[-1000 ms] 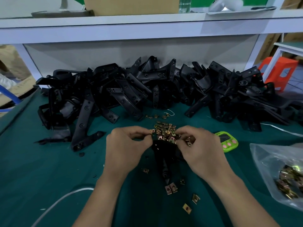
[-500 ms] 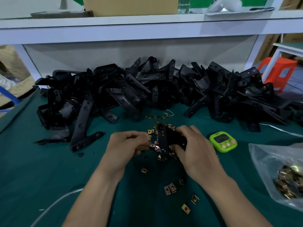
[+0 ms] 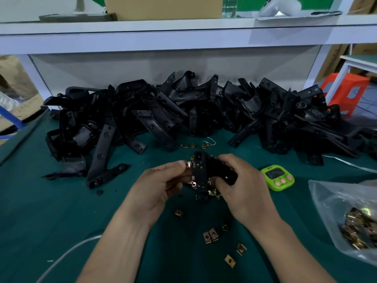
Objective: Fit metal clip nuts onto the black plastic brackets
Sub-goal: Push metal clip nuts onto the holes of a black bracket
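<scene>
Head view: R hand gripped the bracket over the nut pile, fingers curled round its right arm, long strip running near-to-far. L hand pinched a nut betw. thumb & forefinger, just left of the strip's upper edge, touching or nearly so. Push would prob. go rightward. Vs 1 s earlier, bracket was raised & turned, nut brought to its edge.

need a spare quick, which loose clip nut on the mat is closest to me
The lone clip nut lowest in view, just below and left of another nut. The rest, such as the touching pair, lie farther up the green mat.
</scene>
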Demonstrator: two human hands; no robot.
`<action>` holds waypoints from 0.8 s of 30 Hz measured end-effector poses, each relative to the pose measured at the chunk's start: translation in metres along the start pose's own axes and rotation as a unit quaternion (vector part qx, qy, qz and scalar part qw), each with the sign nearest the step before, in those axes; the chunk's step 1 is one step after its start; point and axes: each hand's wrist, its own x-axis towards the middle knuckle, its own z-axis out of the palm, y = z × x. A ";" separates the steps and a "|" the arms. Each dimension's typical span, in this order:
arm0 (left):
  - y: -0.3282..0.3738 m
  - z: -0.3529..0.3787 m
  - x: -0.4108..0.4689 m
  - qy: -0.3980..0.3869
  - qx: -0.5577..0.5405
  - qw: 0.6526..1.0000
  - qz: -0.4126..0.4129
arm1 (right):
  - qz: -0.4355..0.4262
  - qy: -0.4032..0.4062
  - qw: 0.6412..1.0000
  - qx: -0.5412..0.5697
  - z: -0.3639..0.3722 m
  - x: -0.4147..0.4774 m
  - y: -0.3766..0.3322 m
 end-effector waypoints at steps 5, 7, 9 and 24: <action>-0.003 0.001 -0.002 -0.030 0.031 0.999 0.007 | -0.004 -0.001 1.000 -0.010 0.004 -0.003 -0.003; -0.004 0.001 -0.002 -0.028 0.036 0.999 0.012 | -0.005 -0.004 1.000 -0.017 0.003 -0.003 -0.003; -0.004 0.001 -0.001 -0.020 0.046 0.999 0.018 | -0.005 -0.007 0.999 -0.032 0.002 -0.004 -0.004; -0.014 0.015 0.000 0.059 0.080 0.995 0.030 | -0.015 0.000 0.998 -0.064 0.005 -0.008 -0.007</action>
